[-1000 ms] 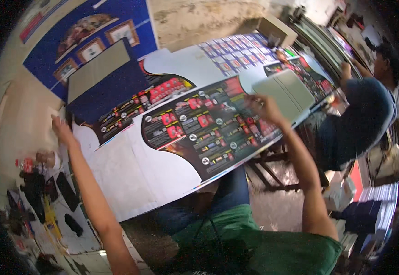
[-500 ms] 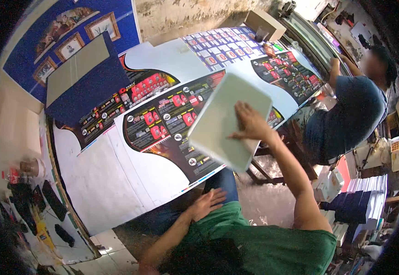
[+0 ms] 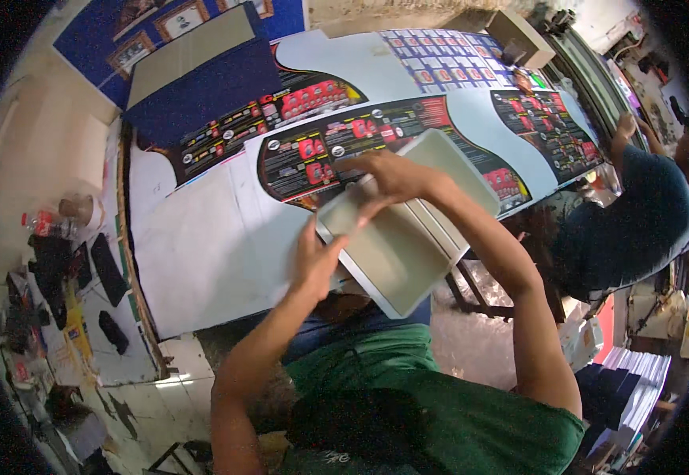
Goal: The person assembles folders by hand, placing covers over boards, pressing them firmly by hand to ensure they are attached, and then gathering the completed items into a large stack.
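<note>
A shallow grey-beige box [image 3: 404, 245] is tilted over the near edge of the table, its raised rim and inner floor facing up. A ridge runs across it, with a second panel beyond. My left hand [image 3: 314, 261] is closed on the box's left edge, the thumb toward me and the fingers along the outer side. My right hand [image 3: 396, 178] bends over the box's upper left edge, thumb on the inside, fingers reaching past the rim. Its fingertips are slightly blurred. Printed sheets [image 3: 305, 158] in black and red lie under and behind the box.
Across the table's far left rests a dark blue and beige panel [image 3: 202, 79]. A cardboard box [image 3: 519, 39] stands at the back right. A person in a dark shirt [image 3: 629, 222] sits at the right. Stacked paper [image 3: 633, 388] lies lower right; a bottle [image 3: 39, 223] stands left.
The box has turned from its smooth outer face to its rimmed inside and come nearer me. My left hand has risen from my lap to its edge; my right hand has shifted left.
</note>
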Tool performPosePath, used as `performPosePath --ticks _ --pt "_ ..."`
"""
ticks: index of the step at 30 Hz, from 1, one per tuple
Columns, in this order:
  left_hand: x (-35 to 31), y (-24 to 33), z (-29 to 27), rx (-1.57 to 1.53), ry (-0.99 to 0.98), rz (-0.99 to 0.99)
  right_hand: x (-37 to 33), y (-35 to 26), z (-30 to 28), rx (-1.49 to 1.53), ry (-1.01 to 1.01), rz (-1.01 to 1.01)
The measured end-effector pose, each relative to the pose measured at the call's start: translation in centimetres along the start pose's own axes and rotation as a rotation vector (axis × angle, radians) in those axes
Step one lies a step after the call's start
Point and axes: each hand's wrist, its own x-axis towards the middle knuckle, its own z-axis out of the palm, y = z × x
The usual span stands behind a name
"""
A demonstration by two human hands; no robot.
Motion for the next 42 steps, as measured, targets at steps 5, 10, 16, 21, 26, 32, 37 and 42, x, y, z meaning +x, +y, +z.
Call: performPosePath --ticks 5,10,16,21,26,32,37,42 --pt "2.6 3.2 -11.5 0.054 0.004 -0.033 10.4 -1.7 1.5 -0.168 -0.503 0.252" --pt "2.9 7.3 -20.9 0.748 0.06 -0.008 8.5 3.9 2.4 -0.418 -0.196 0.251" --pt "6.4 7.2 -15.8 1.455 -0.004 0.311 4.4 2.0 4.8 -0.563 0.146 0.275" --pt "7.0 3.2 -8.4 1.546 0.06 0.751 0.8 -1.0 8.5 -0.583 0.193 0.378" --pt "5.9 1.2 -7.5 1.454 0.052 0.76 1.6 -1.7 9.2 -0.65 0.259 0.366" --pt "-0.1 1.5 -12.6 1.643 0.232 0.491 1.1 -2.3 8.5 -0.623 0.232 0.476" --pt "-1.0 0.9 -13.6 1.533 0.332 0.543 5.1 -4.3 13.0 -0.588 0.281 0.419" --pt "-0.6 0.5 -13.6 1.504 0.352 0.601 6.9 -6.6 16.0 -0.525 0.238 0.245"
